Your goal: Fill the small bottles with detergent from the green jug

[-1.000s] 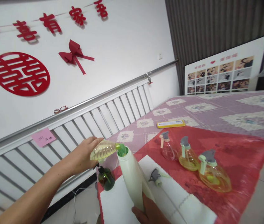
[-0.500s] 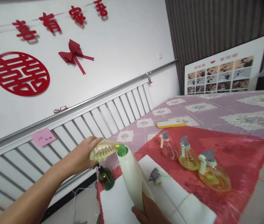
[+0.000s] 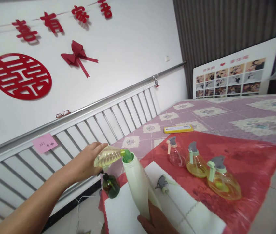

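Note:
My left hand (image 3: 89, 162) is closed around a clear ribbed bottle (image 3: 110, 156) of pale yellow liquid, tipped nearly on its side. The bottle's yellow-green neck meets a translucent green funnel-like piece (image 3: 128, 157) in the mouth of a pale green bottle (image 3: 138, 182). That larger bottle leans toward the left, gripped near its lower end by my right hand (image 3: 156, 219). A grey and green trigger spray head (image 3: 162, 184) with a long tube lies on the white cloth (image 3: 120, 211) beside it. Behind the left hand stands a dark green pump bottle (image 3: 111, 186).
Three spray bottles stand on the red sheet (image 3: 252, 162): a clear one (image 3: 177, 157) and two with yellow liquid, the nearest being the largest (image 3: 226, 187). Farther back lies a yellow case (image 3: 178, 129) on the patterned tablecloth (image 3: 213, 122). A white radiator (image 3: 99, 125) runs along the left wall.

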Demonstrator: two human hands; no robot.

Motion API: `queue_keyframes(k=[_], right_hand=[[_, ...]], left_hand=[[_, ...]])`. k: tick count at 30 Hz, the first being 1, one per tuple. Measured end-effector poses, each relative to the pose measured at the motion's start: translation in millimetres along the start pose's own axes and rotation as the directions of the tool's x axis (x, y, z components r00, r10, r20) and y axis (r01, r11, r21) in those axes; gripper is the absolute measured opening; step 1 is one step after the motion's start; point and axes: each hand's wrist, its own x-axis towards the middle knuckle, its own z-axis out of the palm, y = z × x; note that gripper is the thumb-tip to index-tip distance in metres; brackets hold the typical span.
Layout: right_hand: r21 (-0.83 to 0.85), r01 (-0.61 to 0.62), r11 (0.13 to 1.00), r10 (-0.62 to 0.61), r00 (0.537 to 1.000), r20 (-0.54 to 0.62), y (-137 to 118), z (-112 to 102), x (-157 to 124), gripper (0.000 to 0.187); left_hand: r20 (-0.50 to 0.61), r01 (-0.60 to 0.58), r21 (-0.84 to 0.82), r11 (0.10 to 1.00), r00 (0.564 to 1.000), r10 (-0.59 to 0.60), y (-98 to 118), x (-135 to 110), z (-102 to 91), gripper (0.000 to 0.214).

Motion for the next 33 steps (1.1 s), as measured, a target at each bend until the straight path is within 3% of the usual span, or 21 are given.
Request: queue_keyframes(k=[33], right_hand=[[-0.034, 0.007, 0.999, -0.007, 1.0, -0.01, 2.4, 1.5, 0.8, 0.06]], left_hand=[[0.01, -0.006, 0.036, 0.999, 1.0, 0.005, 1.5, 2.7, -3.5, 0.077]])
